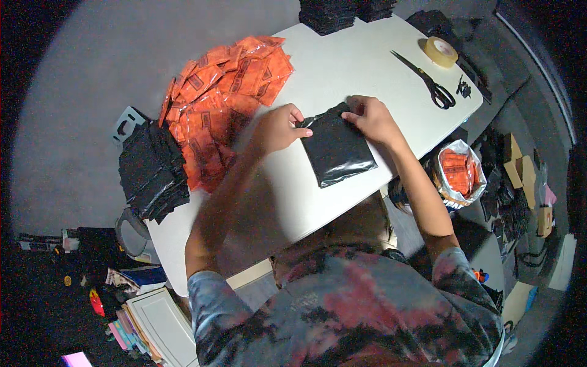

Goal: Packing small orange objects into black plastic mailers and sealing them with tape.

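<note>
A flat black plastic bag (339, 150) lies on the white table (278, 199) in front of me, its shiny lower edge toward my body. At its upper left corner, my left hand (278, 129) pinches the edge between thumb and fingers. My right hand (371, 119) grips the upper right edge, thumb on top and fingers partly hidden behind the plastic. The top edge looks bunched between the two hands. Beyond my left hand spreads a large heap of orange packets (223, 92) in clear wrap.
A stack of black bags (153, 168) sits at the table's left end, with more black stacks (327, 15) at the far edge. Black scissors (428, 82) and a tape roll (441, 51) lie at the right. Below the right edge stands a white sack (471, 189) holding orange packets.
</note>
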`<state>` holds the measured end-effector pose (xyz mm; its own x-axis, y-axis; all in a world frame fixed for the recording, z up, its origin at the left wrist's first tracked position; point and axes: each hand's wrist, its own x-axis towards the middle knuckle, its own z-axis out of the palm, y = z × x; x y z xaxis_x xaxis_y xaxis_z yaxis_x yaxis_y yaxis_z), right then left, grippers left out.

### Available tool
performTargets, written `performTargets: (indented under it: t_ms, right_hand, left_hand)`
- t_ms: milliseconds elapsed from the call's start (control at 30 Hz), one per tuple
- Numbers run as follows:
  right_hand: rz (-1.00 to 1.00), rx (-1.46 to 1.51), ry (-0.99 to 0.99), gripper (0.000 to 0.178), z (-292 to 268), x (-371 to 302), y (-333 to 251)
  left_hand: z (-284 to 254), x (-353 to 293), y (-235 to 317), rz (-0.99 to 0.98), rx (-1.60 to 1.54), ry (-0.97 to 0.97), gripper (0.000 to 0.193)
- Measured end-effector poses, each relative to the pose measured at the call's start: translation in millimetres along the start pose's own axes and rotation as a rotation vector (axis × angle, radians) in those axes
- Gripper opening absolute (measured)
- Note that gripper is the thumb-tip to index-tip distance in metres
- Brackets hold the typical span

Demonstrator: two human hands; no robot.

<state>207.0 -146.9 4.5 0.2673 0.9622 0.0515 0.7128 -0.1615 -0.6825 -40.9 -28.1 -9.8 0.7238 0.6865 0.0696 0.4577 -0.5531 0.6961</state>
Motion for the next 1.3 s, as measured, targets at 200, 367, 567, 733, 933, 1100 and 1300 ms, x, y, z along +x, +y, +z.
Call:
performTargets:
  t_ms: [200,367,567,733,933,1100,1300]
  right_hand:
    - [0.051,0.101,0.08,0.042,7.4,6.2,5.9]
    - [-0.009,0.654,-0.154,0.029,1.8,12.3,-0.3]
    - [-0.216,0.735,-0.027,0.018,-41.2,-7.9,-39.8]
    - [-0.419,0.474,0.256,0.029,-42.0,-17.4,-63.6]
    - [-0.3,0.369,-0.053,0.041,-79.2,-23.4,-57.1]
    - [-0.301,0.197,0.059,0.027,-83.1,-31.0,-61.6]
    - [-0.393,0.369,0.079,0.019,-92.8,-29.2,-57.4]
  left_hand:
    - [-2.3,8.0,-0.4,0.041,-0.248,-0.059,0.036]
    - [-18.1,3.5,18.1,0.186,-0.386,0.072,0.031]
    - [-38.0,-21.9,67.4,0.244,-0.557,0.222,0.032]
    - [-55.4,-34.4,76.5,-0.04,-0.121,0.165,0.039]
    - [-60.1,-37.9,81.9,-0.135,-0.337,0.171,0.039]
    - [-71.9,-40.3,90.6,-0.094,-0.075,0.099,0.041]
    - [-75.1,-41.6,96.0,0.018,-0.145,0.187,0.037]
